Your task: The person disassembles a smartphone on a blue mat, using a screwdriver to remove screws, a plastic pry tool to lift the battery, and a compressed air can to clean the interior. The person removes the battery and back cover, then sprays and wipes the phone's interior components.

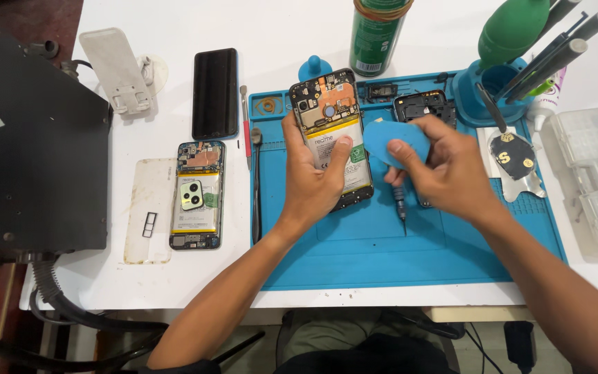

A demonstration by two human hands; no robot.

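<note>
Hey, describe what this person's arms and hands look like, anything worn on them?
Both forearms are bare. The left hand and right hand wear no gloves, rings, watch or wristband that shows. A dark sleeve edge shows at the left upper arm, bottom of frame.

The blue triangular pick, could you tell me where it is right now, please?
In the head view, the blue triangular pick is pinched in the right hand, at the right edge of the opened phone the left hand holds.

Opened phone [331, 131]: lower half hidden by left hand [313, 183]. Screwdriver [401, 208]: handle concealed within right hand [444, 173]. Green bottle [377, 31] cropped by top edge.
</note>
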